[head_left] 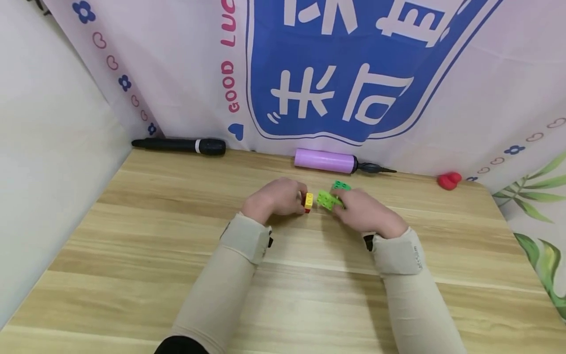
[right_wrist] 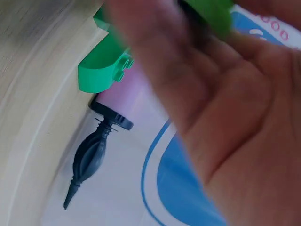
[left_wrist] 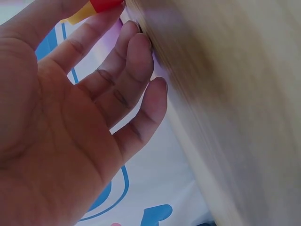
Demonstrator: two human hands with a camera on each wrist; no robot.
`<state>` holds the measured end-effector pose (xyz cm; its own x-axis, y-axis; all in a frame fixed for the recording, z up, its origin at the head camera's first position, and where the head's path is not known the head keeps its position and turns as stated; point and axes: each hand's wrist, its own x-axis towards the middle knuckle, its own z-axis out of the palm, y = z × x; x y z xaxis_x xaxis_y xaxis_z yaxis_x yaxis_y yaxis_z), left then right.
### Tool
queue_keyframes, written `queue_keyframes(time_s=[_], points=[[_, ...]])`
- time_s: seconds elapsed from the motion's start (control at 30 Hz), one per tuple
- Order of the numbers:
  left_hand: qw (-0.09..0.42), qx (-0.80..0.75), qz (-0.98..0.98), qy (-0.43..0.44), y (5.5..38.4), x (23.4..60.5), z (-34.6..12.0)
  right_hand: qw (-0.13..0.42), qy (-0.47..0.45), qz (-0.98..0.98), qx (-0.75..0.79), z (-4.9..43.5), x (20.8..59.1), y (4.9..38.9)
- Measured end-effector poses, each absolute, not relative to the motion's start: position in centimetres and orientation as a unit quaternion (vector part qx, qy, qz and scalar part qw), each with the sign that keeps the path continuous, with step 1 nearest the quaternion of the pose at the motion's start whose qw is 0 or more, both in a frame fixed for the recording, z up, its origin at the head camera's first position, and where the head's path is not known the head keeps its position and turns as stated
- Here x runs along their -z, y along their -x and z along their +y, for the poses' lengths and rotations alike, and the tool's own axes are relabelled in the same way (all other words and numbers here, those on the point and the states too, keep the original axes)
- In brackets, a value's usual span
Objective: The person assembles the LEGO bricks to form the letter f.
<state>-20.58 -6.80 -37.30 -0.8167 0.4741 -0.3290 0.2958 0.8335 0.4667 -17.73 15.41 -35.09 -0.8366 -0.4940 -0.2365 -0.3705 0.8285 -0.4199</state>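
Left hand: the left hand [head_left: 275, 196] pinches a small two-coloured stack between thumb and finger; its grip is nearly closed there, the other fingers loosely bent beside the bench [head_left: 309, 285].
Stack: the yellow brick [head_left: 309, 199] sits studs up on the red brick [left_wrist: 104, 4], which is the nearer of the two to the bench top.
Right hand: the right hand [head_left: 363, 210] has the lime brick [head_left: 326, 200] in its grip, thumb and fingers closed to about the width of the brick; the wrist view is blurred, so which fingers bear on it is hard to say.
Lime brick: tilted, its studs showing, just right of the yellow brick with a narrow gap between.
Green brick: the green brick [head_left: 340, 185] is just beyond the lime one, near the right fingers, with a curved underside and studs.
Back edge: the mic [head_left: 177, 145] lies at left, the purple pump [head_left: 324, 161] in the middle with its black nozzle pointing right, and a red lump [head_left: 449, 180] at right.
Banner: the white and blue banner [head_left: 194, 73] hangs behind them.
Sleeves: both beige.
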Motion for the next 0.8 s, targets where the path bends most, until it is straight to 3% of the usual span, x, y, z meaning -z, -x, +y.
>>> queue_keyframes(time_s=[0.2, 0.43, 0.67, 0.8], points=[[0.214, -0.207, 0.932, -0.207, 20.4, 35.9, -7.3, 0.146, 0.195, 0.919, 0.311, 16.0, 34.8, 18.0], [0.119, -0.275, 0.925, -0.234, 20.0, 32.4, -8.9, 0.141, 0.194, 0.893, 0.380, 15.3, 34.4, 18.0], [0.105, -0.285, 0.916, -0.263, 20.1, 32.4, -8.4, 0.160, 0.169, 0.866, 0.441, 15.1, 34.0, 17.7], [0.106, -0.278, 0.919, -0.256, 20.1, 32.7, -8.0, 0.130, 0.185, 0.887, 0.402, 14.9, 34.2, 17.7]])
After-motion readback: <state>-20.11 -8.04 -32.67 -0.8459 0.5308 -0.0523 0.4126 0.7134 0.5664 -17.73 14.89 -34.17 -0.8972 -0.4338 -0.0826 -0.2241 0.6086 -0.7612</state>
